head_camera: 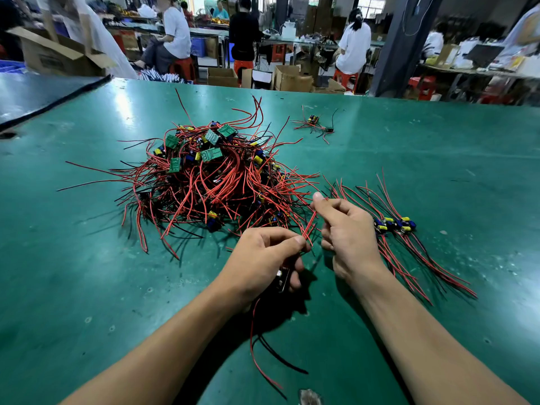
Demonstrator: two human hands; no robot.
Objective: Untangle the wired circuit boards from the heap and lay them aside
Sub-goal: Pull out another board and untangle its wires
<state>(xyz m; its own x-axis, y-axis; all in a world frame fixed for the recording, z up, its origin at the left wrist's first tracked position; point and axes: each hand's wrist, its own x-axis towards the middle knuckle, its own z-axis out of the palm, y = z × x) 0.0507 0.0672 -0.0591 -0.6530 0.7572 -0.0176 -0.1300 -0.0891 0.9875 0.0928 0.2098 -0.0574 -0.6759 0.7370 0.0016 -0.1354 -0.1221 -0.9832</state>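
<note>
Left hand (263,255) and right hand (347,232) each pinch red wires (310,225) beside the heap (204,176).

My table (87,273) has a glossy green top, scuffed and flecked, with a dark-edged sheet (43,92) at its far left corner. The heap (210,176) of wired boards lies in the middle. A small clump (314,124) lies well beyond it to the right, and a row (394,226) of boards lies near my right side, wires fanned both ways.
</note>
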